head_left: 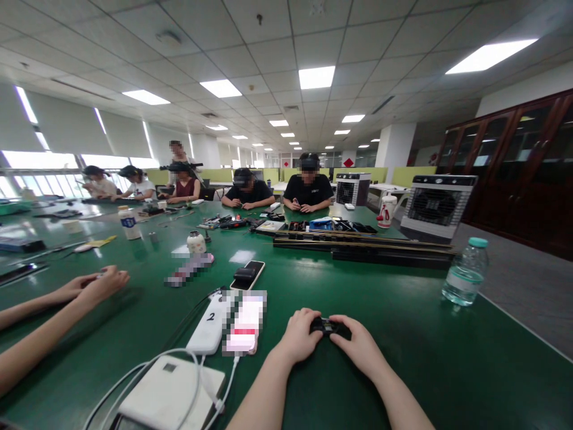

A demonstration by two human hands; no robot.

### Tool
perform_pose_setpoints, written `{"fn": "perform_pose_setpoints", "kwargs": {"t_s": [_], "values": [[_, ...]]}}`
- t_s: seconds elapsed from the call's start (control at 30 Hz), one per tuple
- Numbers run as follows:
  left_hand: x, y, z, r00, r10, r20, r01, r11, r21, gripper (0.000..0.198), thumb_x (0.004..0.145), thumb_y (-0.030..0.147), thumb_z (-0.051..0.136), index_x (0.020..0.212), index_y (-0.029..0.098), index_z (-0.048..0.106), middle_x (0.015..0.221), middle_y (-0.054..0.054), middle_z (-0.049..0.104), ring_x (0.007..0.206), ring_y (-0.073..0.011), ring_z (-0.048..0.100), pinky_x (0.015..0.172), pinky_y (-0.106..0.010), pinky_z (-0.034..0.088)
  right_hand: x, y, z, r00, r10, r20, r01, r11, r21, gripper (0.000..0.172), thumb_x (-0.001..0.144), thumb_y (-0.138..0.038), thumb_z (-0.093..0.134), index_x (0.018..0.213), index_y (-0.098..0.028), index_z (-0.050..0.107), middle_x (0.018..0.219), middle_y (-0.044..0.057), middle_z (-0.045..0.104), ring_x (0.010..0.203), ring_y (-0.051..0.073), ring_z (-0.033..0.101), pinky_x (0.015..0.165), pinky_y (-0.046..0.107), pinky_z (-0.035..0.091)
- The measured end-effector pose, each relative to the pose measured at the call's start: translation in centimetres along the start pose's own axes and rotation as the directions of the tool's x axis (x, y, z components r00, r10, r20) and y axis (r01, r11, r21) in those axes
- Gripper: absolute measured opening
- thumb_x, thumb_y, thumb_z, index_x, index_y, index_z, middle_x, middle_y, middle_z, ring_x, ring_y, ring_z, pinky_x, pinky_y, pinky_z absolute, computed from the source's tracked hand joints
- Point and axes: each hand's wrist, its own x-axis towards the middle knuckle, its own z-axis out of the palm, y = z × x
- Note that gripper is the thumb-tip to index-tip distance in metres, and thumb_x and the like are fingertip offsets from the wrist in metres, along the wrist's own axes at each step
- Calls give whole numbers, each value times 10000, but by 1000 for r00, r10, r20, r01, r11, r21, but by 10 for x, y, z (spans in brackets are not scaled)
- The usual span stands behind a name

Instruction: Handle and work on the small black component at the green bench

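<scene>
My left hand (302, 334) and my right hand (356, 343) are closed on the two ends of a small black object with a lighter, greyish middle (328, 325). It is held just over the green table, and its exact kind is too small to make out. To the left of my forearm lies a phone with a pixelated bright screen (245, 322), a white cable plugged into its lower end. A white power bank marked 2 (208, 322) rests beside that phone. Farther off, another phone (255, 272) has a black item (245, 274) on top.
A co-worker's hands (101, 283) hold something small at the left. White box (172, 388) and cables lie in front. A water bottle (466, 272) stands at the right edge. Black rails (389, 254), tools and a small jar (196, 242) lie farther back. Several people sit across.
</scene>
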Motion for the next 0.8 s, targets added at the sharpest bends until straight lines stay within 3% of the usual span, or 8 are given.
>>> {"fn": "perform_pose_setpoints", "kwargs": {"t_s": [0.8], "values": [[0, -1, 1, 1000, 4, 4, -4, 1000, 13, 456, 791, 319, 536, 1226, 185, 528, 1200, -80, 546, 1113, -241, 463, 983, -335, 354, -1, -3, -3, 999, 29, 19, -29, 999, 23, 302, 705, -285, 562, 981, -215, 663, 1071, 65, 687, 1042, 236, 605, 968, 386, 436]]}}
